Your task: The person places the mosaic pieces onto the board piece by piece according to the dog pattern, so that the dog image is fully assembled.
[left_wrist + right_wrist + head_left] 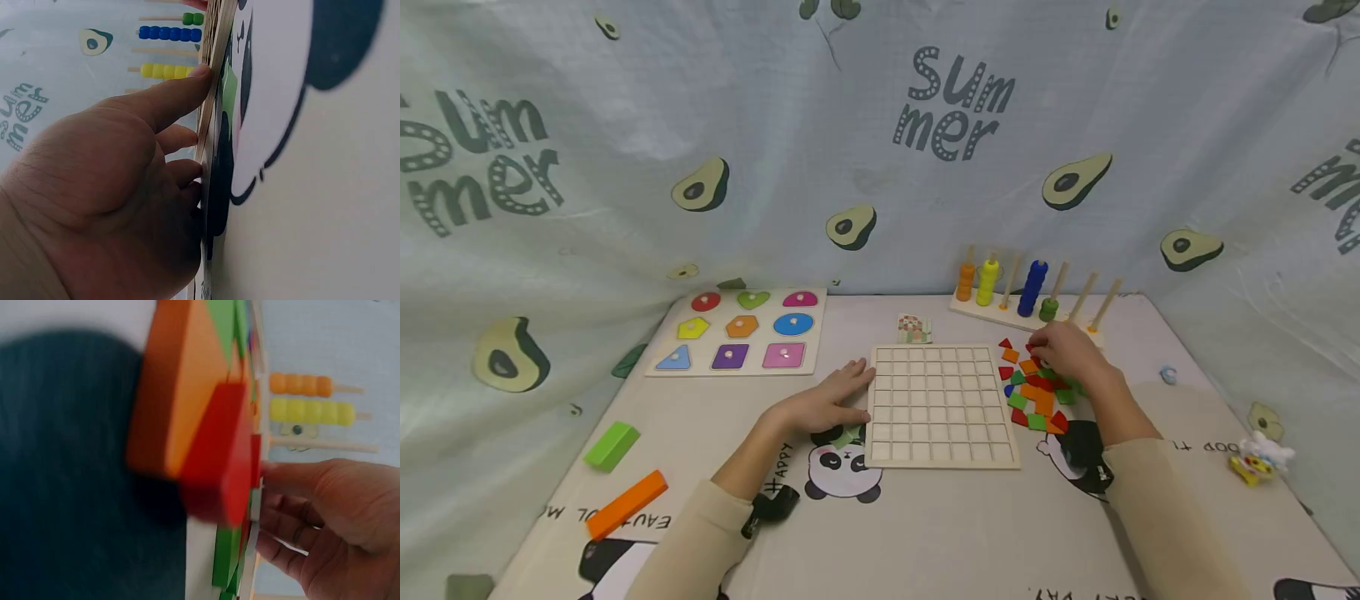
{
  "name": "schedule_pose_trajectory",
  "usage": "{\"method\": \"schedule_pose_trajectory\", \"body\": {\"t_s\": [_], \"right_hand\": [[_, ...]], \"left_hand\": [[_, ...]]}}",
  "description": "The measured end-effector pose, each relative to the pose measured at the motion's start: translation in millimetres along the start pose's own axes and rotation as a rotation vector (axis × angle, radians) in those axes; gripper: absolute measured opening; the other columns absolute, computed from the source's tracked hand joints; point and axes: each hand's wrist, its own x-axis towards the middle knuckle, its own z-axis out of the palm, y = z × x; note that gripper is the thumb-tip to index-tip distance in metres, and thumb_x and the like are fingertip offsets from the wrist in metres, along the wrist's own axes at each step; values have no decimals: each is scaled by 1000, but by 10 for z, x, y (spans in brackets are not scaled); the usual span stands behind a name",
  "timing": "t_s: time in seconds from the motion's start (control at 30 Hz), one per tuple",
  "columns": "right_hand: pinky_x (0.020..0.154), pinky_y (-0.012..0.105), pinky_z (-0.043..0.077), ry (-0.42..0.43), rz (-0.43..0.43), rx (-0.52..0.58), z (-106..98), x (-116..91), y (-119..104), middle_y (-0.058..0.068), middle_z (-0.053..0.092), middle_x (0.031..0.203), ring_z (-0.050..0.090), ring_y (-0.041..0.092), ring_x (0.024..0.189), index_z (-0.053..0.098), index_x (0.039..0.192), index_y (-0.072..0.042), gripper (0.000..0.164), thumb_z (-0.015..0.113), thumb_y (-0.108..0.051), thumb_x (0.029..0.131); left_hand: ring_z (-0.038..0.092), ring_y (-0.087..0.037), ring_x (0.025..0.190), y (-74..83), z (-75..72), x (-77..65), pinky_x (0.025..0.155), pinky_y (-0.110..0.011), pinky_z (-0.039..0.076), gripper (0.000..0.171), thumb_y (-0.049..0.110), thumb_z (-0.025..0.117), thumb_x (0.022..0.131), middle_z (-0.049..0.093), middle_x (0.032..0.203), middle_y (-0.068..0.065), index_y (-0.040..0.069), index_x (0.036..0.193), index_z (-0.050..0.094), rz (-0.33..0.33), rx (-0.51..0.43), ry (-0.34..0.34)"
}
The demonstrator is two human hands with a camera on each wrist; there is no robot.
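A square wooden grid board (942, 408) lies in the middle of the table, its cells bare. My left hand (838, 396) rests along the board's left edge, fingers extended; in the left wrist view the thumb (178, 94) lies against the wooden rim. To the right of the board is a loose pile of small red, orange, green and blue blocks (1043, 400). Over the far side of this pile, my right hand (1067, 350) reaches down with bent fingers. Its thumb tip is right at a red block (255, 461) in the right wrist view; I cannot tell whether it grips it.
Behind the pile stands a peg rack (992, 312) with coloured beads. A shape puzzle board (748, 364) lies at back left, and a small picture card (914, 328) behind the grid. Green (612, 447) and orange (627, 505) bars lie left; small toys (1261, 457) sit right.
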Motion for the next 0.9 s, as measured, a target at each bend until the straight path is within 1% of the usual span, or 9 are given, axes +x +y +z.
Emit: {"method": "schedule_pose_trajectory", "body": {"t_s": [0.1, 0.17, 0.3, 0.43, 0.53, 0.63, 0.73, 0.8, 0.9], "right_hand": [[77, 43, 55, -22, 5, 5, -23, 63, 15, 11, 68, 92, 58, 24, 76, 70, 107, -1, 19, 63, -11, 92], [73, 40, 54, -50, 13, 32, -38, 92, 26, 10, 66, 89, 56, 24, 74, 68, 103, -2, 15, 63, -12, 92], [65, 33, 50, -96, -19, 96, -65, 124, 47, 8, 60, 85, 53, 22, 71, 61, 98, -4, 9, 63, -10, 92], [68, 33, 53, -88, -84, 158, -106, 122, -40, 8, 65, 92, 58, 21, 73, 63, 112, -5, 19, 61, -11, 94], [66, 34, 54, -44, -133, 217, -145, 143, -223, 11, 69, 95, 63, 24, 75, 65, 122, -6, 28, 59, -12, 95], [65, 32, 55, -8, -176, 281, -152, 215, -488, 10, 69, 96, 66, 23, 78, 67, 120, -9, 26, 60, -11, 95], [68, 31, 57, -23, -241, 346, -89, 324, -799, 7, 68, 95, 68, 19, 81, 67, 118, -10, 26, 64, -10, 92], [70, 31, 57, -57, -284, 369, -9, 407, -1011, 5, 68, 95, 67, 16, 82, 66, 117, -9, 26, 66, -10, 91], [70, 30, 55, -81, -349, 333, 131, 535, -1295, 2, 69, 92, 66, 13, 80, 67, 115, -5, 27, 69, -13, 89]], "left_hand": [[-5, -25, 148, 0, 0, 5, 118, -48, 2, 80, 44, 59, 93, 1, 162, -6, 19, 155, 16, -9, 22, 0], [-5, -25, 148, -2, 3, 4, 118, -48, 2, 80, 44, 58, 93, 1, 162, -6, 19, 155, 16, -11, 26, 1], [-5, -25, 148, -2, 10, 2, 118, -49, 2, 79, 45, 58, 93, 0, 162, -5, 20, 155, 16, -15, 13, -1], [-5, -25, 148, 1, 11, 4, 118, -50, 2, 79, 44, 59, 92, 1, 162, -5, 21, 155, 17, -17, 4, 3], [-5, -24, 148, 2, 11, 11, 118, -50, 2, 79, 45, 59, 92, 1, 162, -4, 22, 155, 17, -23, 9, 3], [-5, -23, 148, 8, 9, 21, 118, -49, 2, 80, 46, 59, 92, 0, 162, -2, 22, 155, 16, -25, 15, 3], [-6, -24, 148, 9, 9, 27, 118, -50, 2, 80, 46, 59, 92, 0, 162, -3, 22, 155, 16, -17, 12, 0], [-6, -25, 148, 7, 8, 25, 118, -50, 2, 80, 46, 59, 92, 0, 162, -4, 21, 155, 16, -15, 11, -3], [-5, -26, 148, 8, 8, 21, 118, -49, 1, 80, 46, 58, 92, 0, 162, -5, 20, 155, 15, -13, 25, -2]]}}
